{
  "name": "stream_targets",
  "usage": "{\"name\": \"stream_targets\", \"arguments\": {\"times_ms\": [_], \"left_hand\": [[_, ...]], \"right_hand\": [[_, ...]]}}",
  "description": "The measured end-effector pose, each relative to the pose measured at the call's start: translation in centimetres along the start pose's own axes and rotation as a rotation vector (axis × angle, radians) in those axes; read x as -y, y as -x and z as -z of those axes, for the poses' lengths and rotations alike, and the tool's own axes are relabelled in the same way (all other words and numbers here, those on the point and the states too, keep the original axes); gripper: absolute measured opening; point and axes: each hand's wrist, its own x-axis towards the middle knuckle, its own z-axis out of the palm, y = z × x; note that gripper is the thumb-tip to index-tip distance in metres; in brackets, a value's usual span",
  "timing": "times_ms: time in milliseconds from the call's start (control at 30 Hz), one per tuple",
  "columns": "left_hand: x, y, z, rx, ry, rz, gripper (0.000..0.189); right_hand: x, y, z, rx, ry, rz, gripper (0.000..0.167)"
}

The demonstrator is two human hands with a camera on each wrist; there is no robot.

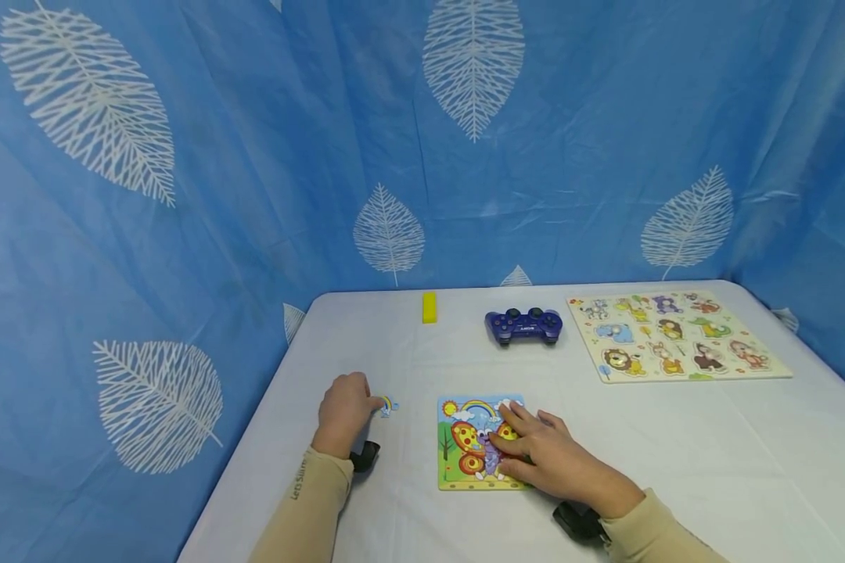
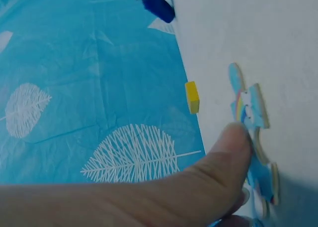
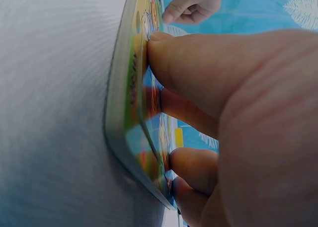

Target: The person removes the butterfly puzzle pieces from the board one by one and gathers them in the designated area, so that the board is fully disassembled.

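My left hand (image 1: 343, 408) is low over the table's left side, thumb and fingers pinching at a light-blue jigsaw piece with a rainbow (image 1: 386, 404). In the left wrist view the thumb lies across the knobbed, light-blue jigsaw shapes (image 2: 252, 108), and fingertips show below it, partly hidden. To the right, a square jigsaw puzzle (image 1: 458, 482) with a butterfly, sun and rainbow lies flat. My right hand (image 1: 545, 453) rests on its right half with fingers spread, covering part of the picture. In the right wrist view the thumb and fingertips touch the puzzle's face (image 3: 133, 108).
A yellow block (image 1: 429, 307) stands near the table's back edge. Right of it lies a purple game controller (image 1: 524, 325). At the back right is a large animal puzzle board (image 1: 648, 375). Blue leaf-patterned cloth (image 1: 310, 141) hangs behind the white table (image 1: 676, 453).
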Motion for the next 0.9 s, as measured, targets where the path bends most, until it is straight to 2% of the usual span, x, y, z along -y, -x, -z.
{"name": "stream_targets", "arguments": {"times_ms": [100, 200, 333, 433, 533, 600, 767, 900], "left_hand": [[-0.2, 0.1, -0.1, 0.003, 0.009, -0.008, 0.029], [-0.5, 0.2, -0.3, -0.030, 0.035, -0.029, 0.026], [-1.4, 0.5, -0.7, -0.121, 0.205, -0.135, 0.030], [-2.7, 1.0, -1.1, -0.135, 0.340, -0.225, 0.029], [-4.2, 1.7, -1.8, -0.081, 0.393, -0.280, 0.024], [-5.4, 2.1, -2.4, -0.018, 0.399, -0.306, 0.023], [-8.6, 2.5, -3.6, 0.121, 0.340, -0.373, 0.023], [-9.9, 2.4, -5.0, 0.189, 0.320, -0.433, 0.019]], "right_hand": [[0.0, 0.0, 0.0, 0.004, -0.002, -0.001, 0.047], [0.0, 0.1, 0.0, 0.005, -0.008, -0.001, 0.047], [0.0, 0.0, -0.1, 0.001, -0.006, 0.000, 0.047], [0.0, 0.0, -0.1, -0.002, -0.006, 0.002, 0.047], [0.0, 0.0, -0.2, -0.005, -0.006, -0.001, 0.047], [0.0, 0.0, -0.2, -0.006, 0.002, -0.005, 0.047], [0.0, 0.1, -0.2, -0.024, 0.024, -0.013, 0.045], [0.0, 0.1, -0.2, -0.057, 0.032, -0.035, 0.042]]}}
